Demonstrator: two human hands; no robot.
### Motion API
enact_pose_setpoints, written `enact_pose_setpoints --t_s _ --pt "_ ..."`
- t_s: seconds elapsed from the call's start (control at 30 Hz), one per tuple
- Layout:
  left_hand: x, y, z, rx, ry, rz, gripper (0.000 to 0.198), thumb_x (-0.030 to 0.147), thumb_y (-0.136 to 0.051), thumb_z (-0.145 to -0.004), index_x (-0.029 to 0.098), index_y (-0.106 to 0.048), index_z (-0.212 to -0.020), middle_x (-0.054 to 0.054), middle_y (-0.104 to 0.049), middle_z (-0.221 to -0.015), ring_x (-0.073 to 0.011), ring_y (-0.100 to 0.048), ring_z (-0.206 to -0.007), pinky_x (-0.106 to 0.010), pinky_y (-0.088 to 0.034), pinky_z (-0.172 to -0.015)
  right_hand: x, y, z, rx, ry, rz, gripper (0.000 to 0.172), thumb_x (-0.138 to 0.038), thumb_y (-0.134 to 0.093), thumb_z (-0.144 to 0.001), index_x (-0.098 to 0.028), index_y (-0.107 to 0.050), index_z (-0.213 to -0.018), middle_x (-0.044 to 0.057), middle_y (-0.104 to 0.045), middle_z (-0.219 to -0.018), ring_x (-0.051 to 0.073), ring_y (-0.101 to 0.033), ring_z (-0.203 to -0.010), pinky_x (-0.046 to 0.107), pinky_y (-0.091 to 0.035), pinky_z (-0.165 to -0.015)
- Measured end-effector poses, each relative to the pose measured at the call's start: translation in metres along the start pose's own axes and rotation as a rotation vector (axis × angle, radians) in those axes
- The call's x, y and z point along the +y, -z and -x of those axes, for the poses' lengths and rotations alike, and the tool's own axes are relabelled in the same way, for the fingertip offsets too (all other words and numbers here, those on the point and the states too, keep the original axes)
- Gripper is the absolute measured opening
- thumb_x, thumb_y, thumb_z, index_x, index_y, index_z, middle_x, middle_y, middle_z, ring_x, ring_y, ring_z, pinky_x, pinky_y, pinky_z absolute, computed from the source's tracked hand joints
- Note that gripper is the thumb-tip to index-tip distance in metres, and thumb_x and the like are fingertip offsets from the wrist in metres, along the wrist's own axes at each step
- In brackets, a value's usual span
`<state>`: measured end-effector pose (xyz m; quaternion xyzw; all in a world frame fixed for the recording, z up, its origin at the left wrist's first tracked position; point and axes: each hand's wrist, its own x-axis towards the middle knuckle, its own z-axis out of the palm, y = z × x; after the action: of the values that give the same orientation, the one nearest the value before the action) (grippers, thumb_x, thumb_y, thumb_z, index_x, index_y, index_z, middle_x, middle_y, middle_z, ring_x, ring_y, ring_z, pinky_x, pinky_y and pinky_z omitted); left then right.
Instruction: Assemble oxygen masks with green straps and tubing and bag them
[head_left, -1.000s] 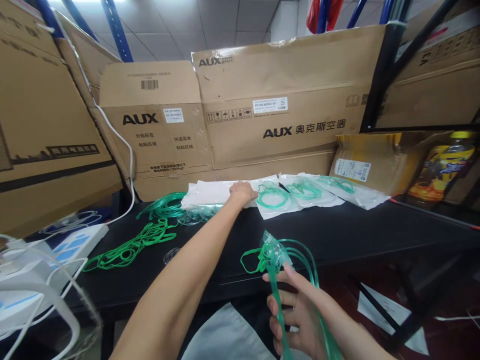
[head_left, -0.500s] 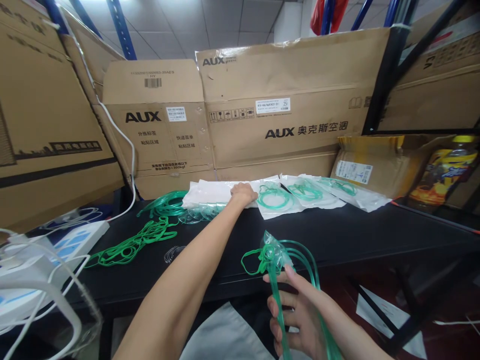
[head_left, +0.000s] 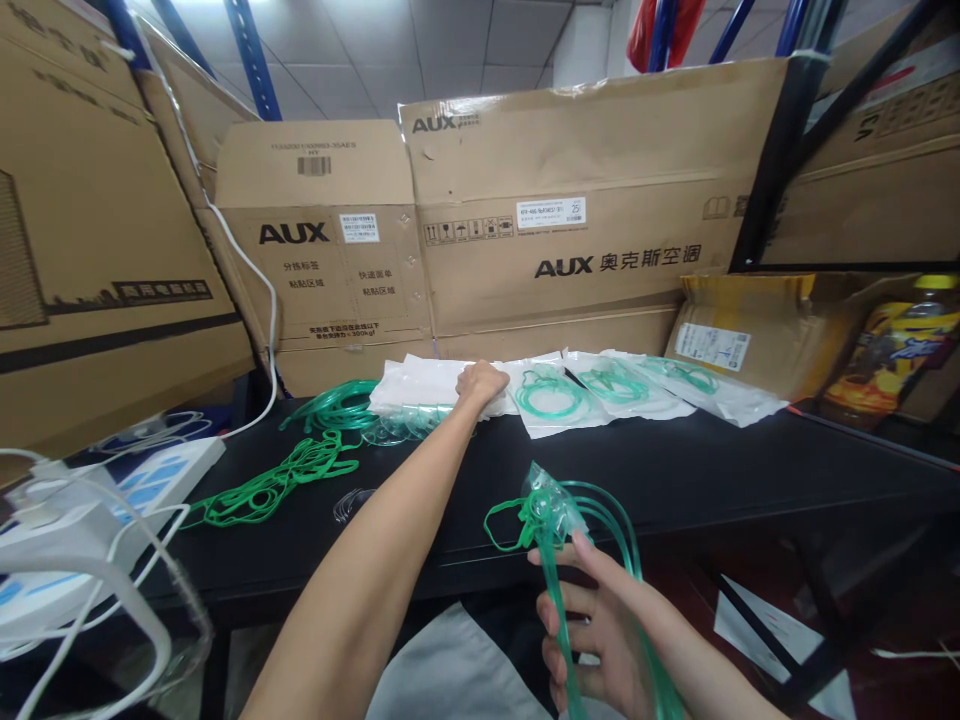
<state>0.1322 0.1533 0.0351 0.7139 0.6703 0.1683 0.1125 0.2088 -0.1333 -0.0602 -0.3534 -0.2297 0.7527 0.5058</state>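
Observation:
My left hand (head_left: 482, 383) reaches to the back of the black table and rests on a stack of white pouches (head_left: 420, 385), its fingers curled; whether it pinches one is hidden. Low in the view, my right hand (head_left: 600, 610) holds a clear mask (head_left: 555, 505) with a green strap (head_left: 504, 530) and long green tubing (head_left: 556, 590) that hangs down past the palm. Several clear masks (head_left: 409, 425) lie in front of the stack. Right of my left hand are pouches with coiled green tubing (head_left: 551, 395) in them.
Green tubing coils (head_left: 337, 405), green straps (head_left: 277, 485) and thin wires (head_left: 351, 505) lie at the left. A white power strip (head_left: 169, 480) with cables stands at the far left. Cardboard boxes (head_left: 600, 200) line the back; a bottle (head_left: 892, 350) is at the right.
The view has shifted slightly, so the background sits a little further right. My left hand has moved slightly left over the white pouches. My right hand keeps its hold on the mask and tubing.

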Motion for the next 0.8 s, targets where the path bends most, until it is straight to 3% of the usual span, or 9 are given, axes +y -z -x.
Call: enact_pose_setpoints --t_s 0.6,0.8 --pt "0.006 0.000 0.004 0.096 -0.024 -0.008 0.035 0.036 -0.062 -0.098 0.017 -0.061 -0.127 -0.011 -0.063 -0.127 -0.0240 -0.065 -0.109 -0.044 -0.056 -0.091 0.001 0.000 0.000 -0.008 -0.006 0.008 0.053 -0.062 -0.064 -0.089 -0.018 -0.058 -0.119 0.001 -0.066 -0.072 0.019 -0.062 -0.059 0.036 -0.052 -0.059" --pt "0.008 0.018 0.011 0.174 -0.101 -0.081 0.035 0.038 -0.063 -0.097 0.016 -0.062 -0.125 -0.010 -0.064 -0.125 -0.0241 -0.065 -0.109 -0.045 -0.056 -0.092 0.003 0.005 -0.003 -0.006 -0.015 0.011 0.055 -0.061 -0.062 -0.091 -0.018 -0.055 -0.125 0.002 -0.067 -0.072 0.020 -0.063 -0.058 0.035 -0.052 -0.059"
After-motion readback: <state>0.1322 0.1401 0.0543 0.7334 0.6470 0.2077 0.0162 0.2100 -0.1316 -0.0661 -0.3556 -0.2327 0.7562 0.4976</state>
